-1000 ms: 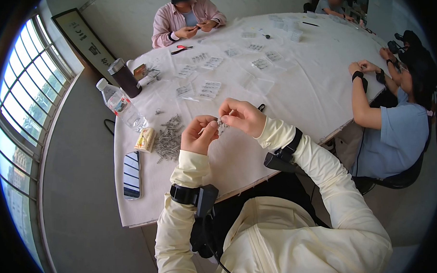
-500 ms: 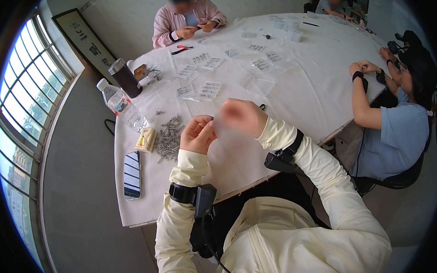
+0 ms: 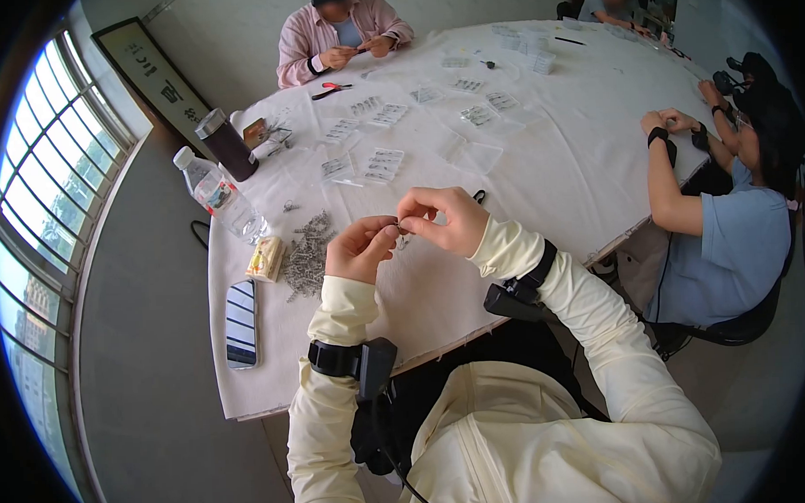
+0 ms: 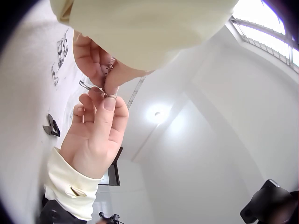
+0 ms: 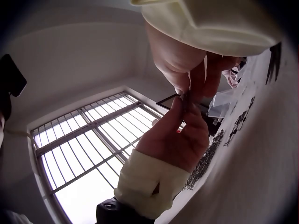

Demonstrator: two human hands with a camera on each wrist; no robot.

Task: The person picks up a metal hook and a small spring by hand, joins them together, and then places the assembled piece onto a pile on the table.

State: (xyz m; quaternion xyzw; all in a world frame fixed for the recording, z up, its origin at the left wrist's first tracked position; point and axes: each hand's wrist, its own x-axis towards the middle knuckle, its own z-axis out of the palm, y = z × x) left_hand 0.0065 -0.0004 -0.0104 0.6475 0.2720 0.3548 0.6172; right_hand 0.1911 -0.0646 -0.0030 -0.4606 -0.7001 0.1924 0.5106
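Both hands meet fingertip to fingertip over the near part of the table. My left hand [image 3: 358,250] pinches a small metal piece between thumb and forefinger. At the same spot my right hand [image 3: 450,220] pinches with its thumb and forefinger. A thin wire clip with a looped end [image 4: 84,85] sticks out beside the joined fingertips in the left wrist view. Another bit of metal [image 4: 110,65] shows within the curled left fingers. Fingers hide most of the small parts, and I cannot tell exactly how they join. Left of the left hand lies a heap of small metal pieces [image 3: 307,259].
A phone [image 3: 242,324], a tissue pack [image 3: 265,259], a plastic bottle [image 3: 220,194] and a dark flask [image 3: 229,146] line the left side. Clear compartment cases [image 3: 384,164] lie ahead. A black tool [image 4: 52,126] lies beyond the right hand. Other people sit around the table.
Half a second ago the right hand was blurred in motion; now it is sharp, with its fingertips against the left ones. The left hand keeps its pinch and has shifted slightly left.
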